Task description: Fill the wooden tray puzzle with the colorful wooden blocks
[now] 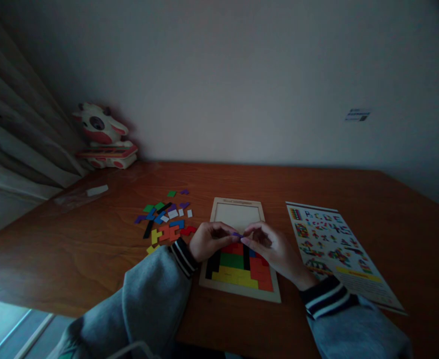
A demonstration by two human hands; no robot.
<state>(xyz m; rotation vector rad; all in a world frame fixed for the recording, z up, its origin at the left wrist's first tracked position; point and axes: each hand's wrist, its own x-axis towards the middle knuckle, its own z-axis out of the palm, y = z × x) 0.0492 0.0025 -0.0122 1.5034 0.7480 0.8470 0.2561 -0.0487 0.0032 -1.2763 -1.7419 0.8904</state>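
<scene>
Between the fingertips of both hands sits a small purple puzzle piece (236, 235), mostly covered by the fingers. My left hand (211, 241) pinches it from the left, and my right hand (269, 247) pinches it from the right. Both hands are over a wooden puzzle tray (241, 294). In the tray's near half lie fitted pieces: a yellow piece (234, 277), a green piece (231, 261), an orange piece (261, 273), plus black, red and blue ones. The tray's far part shows its bare pale base.
Loose coloured pieces (169, 232) are spread left of the tray. A printed pattern sheet (339, 244) lies to its right. At the back left stands a cow figure (105, 134) by the curtain (17, 124). A white strip (97, 190) on clear plastic lies near the left edge.
</scene>
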